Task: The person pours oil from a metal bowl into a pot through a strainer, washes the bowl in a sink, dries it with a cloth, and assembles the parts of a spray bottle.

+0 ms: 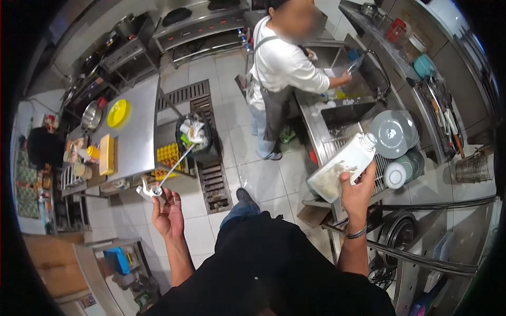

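Note:
My left hand (168,213) pinches a white spray trigger head (149,190) between thumb and fingers. Its thin pale tube (176,165) slants up to the right, in front of the trash bin. On the right, my right hand (359,192) grips a white bottle (342,168) by its side. The bottle is tilted, with its neck at the upper right uncapped and a brownish, worn patch on its face. The trigger head and the bottle are far apart.
A person in a white shirt and apron (282,66) stands at the sink (348,113). Plates (394,133) stand on the drying rack at right. To the left are a steel table (138,139) with a yellow plate (118,113) and a full trash bin (205,154).

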Motion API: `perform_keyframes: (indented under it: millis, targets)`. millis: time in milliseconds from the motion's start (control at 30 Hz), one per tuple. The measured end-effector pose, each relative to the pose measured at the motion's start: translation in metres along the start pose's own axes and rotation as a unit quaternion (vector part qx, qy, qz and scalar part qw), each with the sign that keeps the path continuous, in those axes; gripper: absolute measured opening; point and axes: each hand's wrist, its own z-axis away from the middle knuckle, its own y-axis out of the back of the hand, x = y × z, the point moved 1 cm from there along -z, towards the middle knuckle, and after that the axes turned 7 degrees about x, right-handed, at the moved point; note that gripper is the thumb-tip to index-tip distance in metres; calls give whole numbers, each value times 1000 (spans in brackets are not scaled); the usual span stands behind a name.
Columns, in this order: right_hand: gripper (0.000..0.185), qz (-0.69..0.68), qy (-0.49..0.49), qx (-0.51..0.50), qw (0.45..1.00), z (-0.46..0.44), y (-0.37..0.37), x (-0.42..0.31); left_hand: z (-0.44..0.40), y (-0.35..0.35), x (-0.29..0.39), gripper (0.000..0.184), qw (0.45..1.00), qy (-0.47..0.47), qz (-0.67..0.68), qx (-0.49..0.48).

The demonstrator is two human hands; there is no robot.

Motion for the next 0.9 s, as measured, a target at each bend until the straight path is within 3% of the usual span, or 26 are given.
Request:
perform_keyframes:
  millis: [67,133,200,267,367,533,667,767,867,900]
  targets:
    - [61,59,-16,23,998,-27,-1,25,-44,-4,1,40,1000,13,10,3]
    - [61,121,-91,64,986,-50,-2,39,-79,-12,1,38,1000,17,11,-9]
    - [57,94,-91,107,986,-73,-8,50,-105,-23,2,37,1000,23,6,-17]
    - [54,192,-65,126,971,-101,-2,78,-127,-37,2,36,999,9,14,-30]
    - [53,221,-59,148,962,-144,0,118,-149,-43,6,36,998,13,23,-49]
    - [59,309,-1,145,940,-238,-1,192,-159,-38,14,37,998,-9,69,-5]
    - [65,321,-3,149,935,-323,-13,275,-141,-45,11,35,995,-45,84,4]
    - [68,311,-55,101,943,-377,-30,320,-131,-34,10,35,995,-73,71,17]
    - [68,301,-1,96,949,-430,-50,390,-119,-39,3,34,995,-82,59,2]
    - [67,327,-42,99,939,-447,-59,407,-116,-42,0,34,992,-99,65,37]
